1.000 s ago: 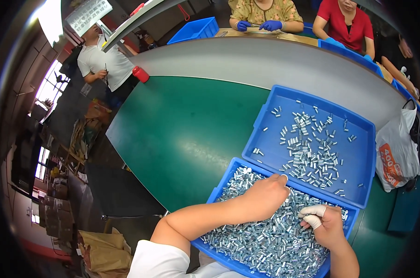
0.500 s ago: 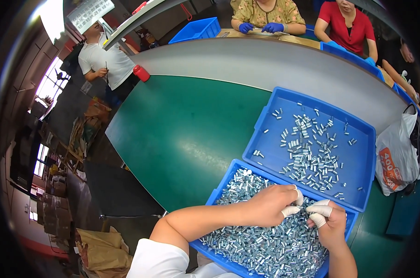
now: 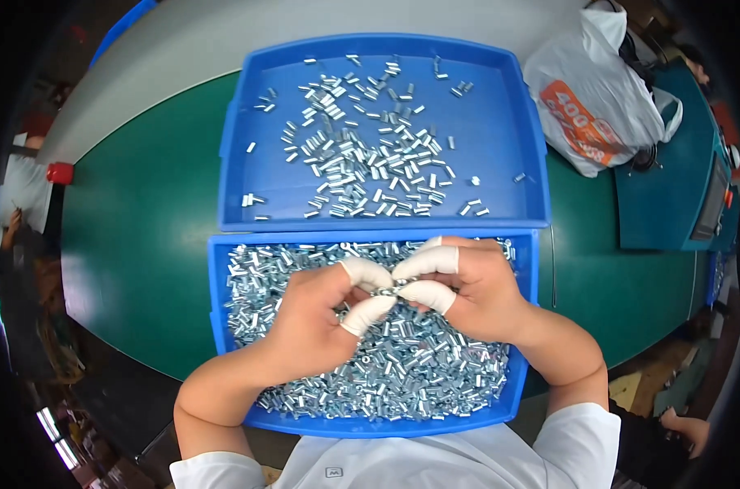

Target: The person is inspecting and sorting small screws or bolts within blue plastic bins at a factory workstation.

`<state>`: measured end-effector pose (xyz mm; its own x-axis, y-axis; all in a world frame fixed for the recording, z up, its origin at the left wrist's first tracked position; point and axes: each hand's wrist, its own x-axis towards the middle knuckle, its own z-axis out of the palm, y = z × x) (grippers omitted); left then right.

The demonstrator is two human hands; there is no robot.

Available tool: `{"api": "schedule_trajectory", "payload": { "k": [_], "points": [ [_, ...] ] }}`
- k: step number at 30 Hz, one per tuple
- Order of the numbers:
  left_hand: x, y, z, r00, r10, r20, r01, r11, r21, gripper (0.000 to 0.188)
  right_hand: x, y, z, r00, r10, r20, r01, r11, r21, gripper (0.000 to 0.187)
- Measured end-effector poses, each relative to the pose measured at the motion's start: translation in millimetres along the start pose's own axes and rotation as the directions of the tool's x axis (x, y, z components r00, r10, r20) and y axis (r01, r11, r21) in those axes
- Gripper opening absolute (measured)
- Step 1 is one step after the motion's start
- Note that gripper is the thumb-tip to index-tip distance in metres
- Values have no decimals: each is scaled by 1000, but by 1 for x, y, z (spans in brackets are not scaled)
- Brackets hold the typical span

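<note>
My left hand (image 3: 317,310) and my right hand (image 3: 480,285) meet fingertip to fingertip above a full blue bin (image 3: 220,301). White finger cots cover the thumbs and forefingers of both. Each hand pinches small silvery metal pieces, which look like rivet nuts (image 3: 386,291); the fingers partly hide them, so how many is unclear. Below lies a deep heap of the same short, flanged cylinders (image 3: 410,359). Against the bin's far side stands a shallower blue tray (image 3: 500,155) with a loose scatter of rivet nuts (image 3: 345,155), densest toward its near middle.
Both containers rest on a green tabletop (image 3: 150,212) with a pale partition (image 3: 182,49) behind. A white plastic bag (image 3: 586,90) sits at the far right, beside a teal panel (image 3: 667,179). A red container (image 3: 59,173) stands at the left edge, close to a person in white (image 3: 21,196).
My view has swung right and downward, centring the bin and tray; the people across the partition have left the picture. My hands, slightly apart before, now touch at the fingertips.
</note>
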<state>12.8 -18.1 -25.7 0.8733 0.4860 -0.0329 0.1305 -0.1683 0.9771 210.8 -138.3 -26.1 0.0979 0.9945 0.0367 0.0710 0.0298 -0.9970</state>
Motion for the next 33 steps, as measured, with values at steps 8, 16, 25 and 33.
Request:
{"api": "schedule_trajectory", "payload": {
  "k": [8, 16, 25, 33],
  "points": [
    [-5, 8, 1, 986, -135, 100, 151, 974, -167, 18, -9, 5, 1, 1000, -1, -8, 2, 999, 48, 18],
    [-6, 7, -1, 985, -127, 114, 142, 980, -139, 20, -8, 1, 1, 999, 45, -11, -44, 998, 54, 17],
    [-2, 5, -1, 984, -133, 120, 155, 968, -199, 22, -8, -3, 3, 997, 26, -78, -27, 999, -17, 27],
    [-4, -1, 2, 992, -116, 53, 126, 943, -306, 21, -9, 5, 4, 994, 79, -79, -68, 989, 130, 27]
  ]
}}
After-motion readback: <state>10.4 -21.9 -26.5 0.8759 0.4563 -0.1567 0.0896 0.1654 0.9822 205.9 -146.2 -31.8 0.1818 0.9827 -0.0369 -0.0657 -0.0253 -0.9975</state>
